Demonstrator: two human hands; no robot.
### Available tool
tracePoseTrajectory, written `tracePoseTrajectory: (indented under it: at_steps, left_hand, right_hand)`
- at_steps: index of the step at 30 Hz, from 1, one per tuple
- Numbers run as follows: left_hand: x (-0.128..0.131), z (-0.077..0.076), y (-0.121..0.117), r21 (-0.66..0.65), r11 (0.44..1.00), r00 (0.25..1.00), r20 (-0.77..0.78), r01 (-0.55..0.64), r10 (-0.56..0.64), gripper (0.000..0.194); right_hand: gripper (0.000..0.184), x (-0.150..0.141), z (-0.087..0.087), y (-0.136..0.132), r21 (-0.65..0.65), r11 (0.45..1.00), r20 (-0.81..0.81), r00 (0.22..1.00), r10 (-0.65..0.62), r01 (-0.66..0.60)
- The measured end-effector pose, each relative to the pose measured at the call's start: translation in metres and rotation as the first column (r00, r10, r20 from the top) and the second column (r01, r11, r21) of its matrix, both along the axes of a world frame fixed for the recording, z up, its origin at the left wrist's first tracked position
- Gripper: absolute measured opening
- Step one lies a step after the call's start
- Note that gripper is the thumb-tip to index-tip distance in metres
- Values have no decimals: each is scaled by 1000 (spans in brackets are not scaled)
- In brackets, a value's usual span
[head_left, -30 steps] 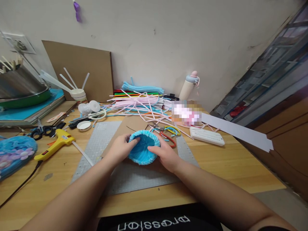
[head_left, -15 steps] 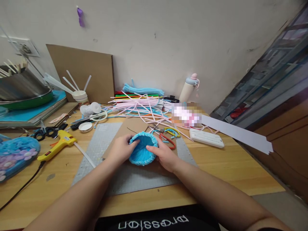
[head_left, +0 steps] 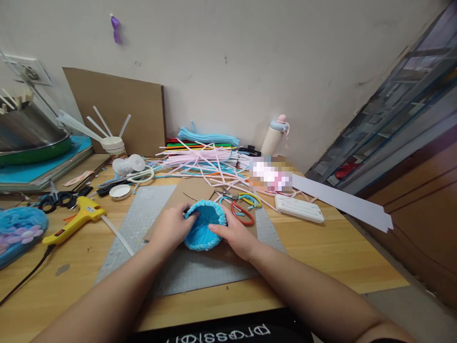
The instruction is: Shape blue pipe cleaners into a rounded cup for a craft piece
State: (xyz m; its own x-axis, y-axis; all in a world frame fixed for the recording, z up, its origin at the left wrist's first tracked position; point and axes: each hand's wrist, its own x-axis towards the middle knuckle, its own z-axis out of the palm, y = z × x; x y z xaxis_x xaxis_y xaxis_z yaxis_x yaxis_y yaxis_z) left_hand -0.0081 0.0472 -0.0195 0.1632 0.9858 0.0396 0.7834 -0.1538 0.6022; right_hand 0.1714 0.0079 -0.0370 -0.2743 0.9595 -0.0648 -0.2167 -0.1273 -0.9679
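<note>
A round blue basket point(head_left: 204, 232), seemingly made of fuzzy pipe cleaners, is tilted so that its hollow inside faces me. Its rim is a thick twisted band. My left hand point(head_left: 173, 223) grips the left side, thumb inside the rim and fingers behind. On the right side, my right hand point(head_left: 235, 234) has its thumb over the rim and its other fingers hidden behind the wall. Brown cardboard point(head_left: 193, 190) lies beneath on a grey cutting mat point(head_left: 143, 205). Just beyond the right hand are red-handled pliers point(head_left: 243, 213).
A yellow glue gun point(head_left: 76, 221) and scissors point(head_left: 57, 200) lie at left. Pink and blue pipe cleaners point(head_left: 203, 155) are heaped along the wall. A bottle point(head_left: 274, 138), a white box point(head_left: 299, 208) and a long white strip point(head_left: 339, 197) are at right.
The whole view has shifted slightly, so the scene sits a little further left. Both hands keep hold of the basket, with barely any change in grip.
</note>
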Motion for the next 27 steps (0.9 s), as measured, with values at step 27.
tracePoseTrajectory:
  at_steps: [27]
  left_hand:
    - [-2, -2, -4, 320, 945, 986, 120, 70, -113, 9]
  right_hand:
    - [48, -5, 2, -10, -131, 981, -231, 967, 108, -141]
